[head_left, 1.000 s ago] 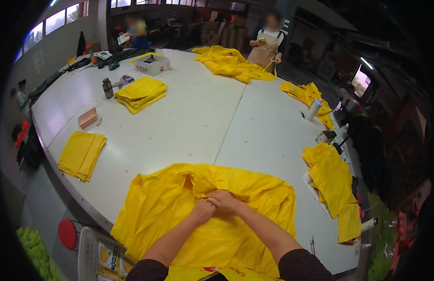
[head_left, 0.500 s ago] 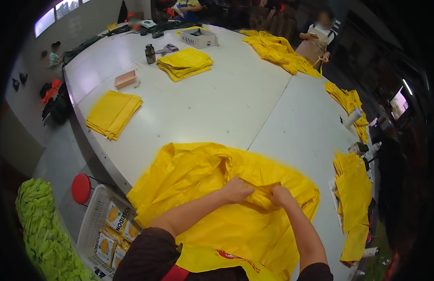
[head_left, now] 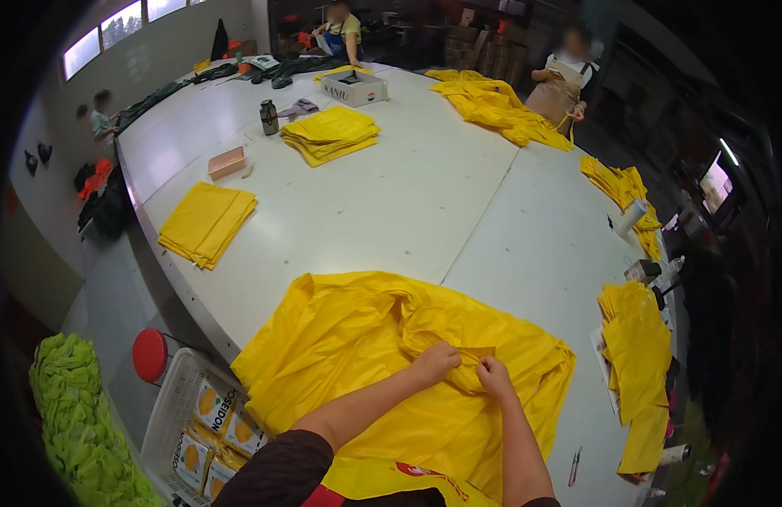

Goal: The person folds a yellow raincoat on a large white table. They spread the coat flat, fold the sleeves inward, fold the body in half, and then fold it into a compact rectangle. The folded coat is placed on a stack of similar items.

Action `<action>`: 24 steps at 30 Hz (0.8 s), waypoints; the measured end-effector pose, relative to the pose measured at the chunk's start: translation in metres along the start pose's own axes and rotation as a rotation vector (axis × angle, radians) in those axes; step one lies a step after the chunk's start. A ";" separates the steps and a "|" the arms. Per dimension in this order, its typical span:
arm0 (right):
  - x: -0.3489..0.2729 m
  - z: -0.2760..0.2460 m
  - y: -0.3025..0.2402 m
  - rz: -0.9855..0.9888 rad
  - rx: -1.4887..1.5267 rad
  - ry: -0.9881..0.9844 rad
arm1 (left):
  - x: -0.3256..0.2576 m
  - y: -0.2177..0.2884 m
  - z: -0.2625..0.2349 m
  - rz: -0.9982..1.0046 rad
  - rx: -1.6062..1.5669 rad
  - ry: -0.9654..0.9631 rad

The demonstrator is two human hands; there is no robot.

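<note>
I see a white worktable (head_left: 425, 194) ahead of both hands. Left hand (head_left: 436, 363) and right hand (head_left: 495, 377), close together, pinch one yellow raincoat (head_left: 349, 338); two folded yellow stacks (head_left: 207, 221) lie far ahead-left.

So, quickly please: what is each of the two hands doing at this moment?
Left hand: closed, pinching a fold of the yellow garment spread on the white table.
Right hand: closed, gripping the same fold beside it.

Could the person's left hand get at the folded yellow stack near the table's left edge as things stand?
Probably not without leaning or stepping. The left hand is pinching the spread yellow garment close to the body, and the folded yellow stack lies well up the white table. Nothing blocks the way; only distance counts against it.
</note>
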State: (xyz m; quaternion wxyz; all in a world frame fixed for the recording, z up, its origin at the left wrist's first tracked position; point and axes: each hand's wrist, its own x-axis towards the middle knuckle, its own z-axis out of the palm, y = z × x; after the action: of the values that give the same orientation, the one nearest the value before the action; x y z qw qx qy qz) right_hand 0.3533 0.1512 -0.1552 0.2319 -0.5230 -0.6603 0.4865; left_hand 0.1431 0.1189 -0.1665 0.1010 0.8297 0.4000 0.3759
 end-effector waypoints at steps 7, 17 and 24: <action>0.004 -0.002 0.011 0.049 0.061 -0.044 | 0.012 0.062 0.003 0.057 0.020 -0.029; 0.023 -0.041 -0.013 -0.243 -0.512 -0.272 | 0.020 0.062 -0.018 -0.251 -0.351 0.076; -0.001 -0.026 -0.033 0.292 -0.426 -0.207 | 0.008 0.064 -0.013 -0.314 -0.325 0.117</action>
State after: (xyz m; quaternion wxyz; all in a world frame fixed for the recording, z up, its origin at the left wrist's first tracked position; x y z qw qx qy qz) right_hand 0.3598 0.1613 -0.1148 -0.0243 -0.5971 -0.6856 0.4157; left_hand 0.1748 0.0808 -0.1233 0.2673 0.7070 0.4634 0.4625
